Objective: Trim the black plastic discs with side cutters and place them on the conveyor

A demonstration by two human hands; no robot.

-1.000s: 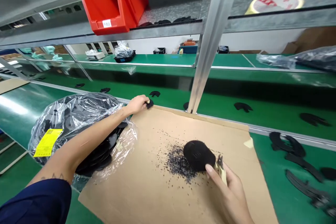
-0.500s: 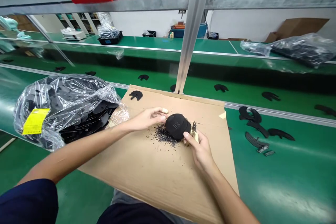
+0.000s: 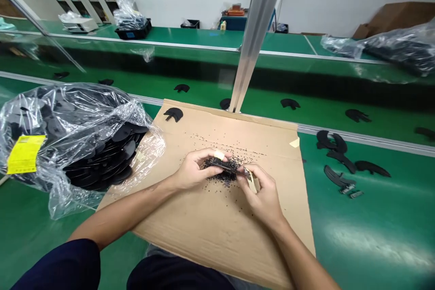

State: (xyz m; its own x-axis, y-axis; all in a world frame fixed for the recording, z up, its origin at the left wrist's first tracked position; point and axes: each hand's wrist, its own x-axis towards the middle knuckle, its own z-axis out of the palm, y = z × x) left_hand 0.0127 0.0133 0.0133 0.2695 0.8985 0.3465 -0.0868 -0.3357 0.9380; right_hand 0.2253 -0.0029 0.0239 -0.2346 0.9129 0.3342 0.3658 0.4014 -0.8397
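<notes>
My left hand [image 3: 193, 170] is closed on a round black plastic part [image 3: 220, 163], pinched between thumb and fingers and seen nearly edge-on. One of its fingertips has a pale wrap. My right hand [image 3: 262, 192] is wrapped round small cutting pliers [image 3: 252, 182] with pale yellow handles; their jaws, mostly hidden by the fingers, are at the right edge of the black part. Beneath both hands a heap of tiny black plastic bits [image 3: 227, 180] is scattered over a cardboard sheet [image 3: 204, 226].
A clear plastic bag [image 3: 78, 122] full of black discs lies on the left. One curved black piece [image 3: 174, 114] rests at the cardboard's far corner. Several curved black pieces [image 3: 340, 161] lie on the green bench to the right. A metal post [image 3: 253, 41] rises behind the cardboard.
My left hand has moved right and taken hold of the black part, which has turned from face-up to edge-on. The pliers have come up to its edge. The view has tilted down.
</notes>
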